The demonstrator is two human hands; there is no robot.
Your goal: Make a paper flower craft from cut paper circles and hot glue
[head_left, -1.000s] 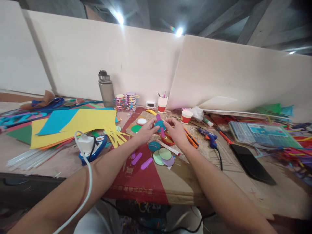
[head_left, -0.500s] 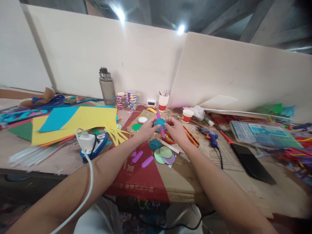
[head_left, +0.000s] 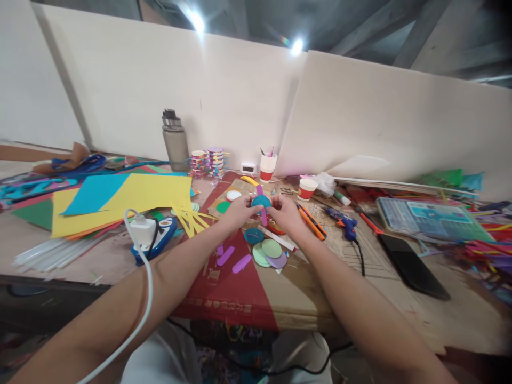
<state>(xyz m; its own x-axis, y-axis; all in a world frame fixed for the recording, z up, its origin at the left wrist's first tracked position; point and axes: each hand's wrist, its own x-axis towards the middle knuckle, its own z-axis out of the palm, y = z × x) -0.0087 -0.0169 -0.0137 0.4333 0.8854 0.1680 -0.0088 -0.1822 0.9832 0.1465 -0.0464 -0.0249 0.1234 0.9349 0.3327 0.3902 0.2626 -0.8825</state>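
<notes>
A round blue disc (head_left: 261,201) is held up between my two hands over the worktable. Purple strips (head_left: 264,216) stick out above and below it. My left hand (head_left: 241,209) pinches its left edge, thumb along the front. On the other edge, the fingers of my right hand (head_left: 285,209) are closed too. Below them lie another blue disc (head_left: 254,236), pale green discs (head_left: 272,248) and a lilac disc (head_left: 279,261). Loose purple strips (head_left: 242,263) rest on the red part of the cardboard. Scissors with red-orange handles (head_left: 276,230) are partly hidden beneath my hands.
To the right are an orange cutter (head_left: 314,224), a blue glue gun (head_left: 348,226), a phone (head_left: 412,265) and a clear plastic case (head_left: 428,216). Yellow sheets (head_left: 148,197), a power strip (head_left: 160,237) and a bottle (head_left: 175,144) stand left. Paper cups (head_left: 308,189) are at the back.
The blue disc has tilted a little and shows a flatter outline. My hands have shifted slightly left with it; both keep their grip.
</notes>
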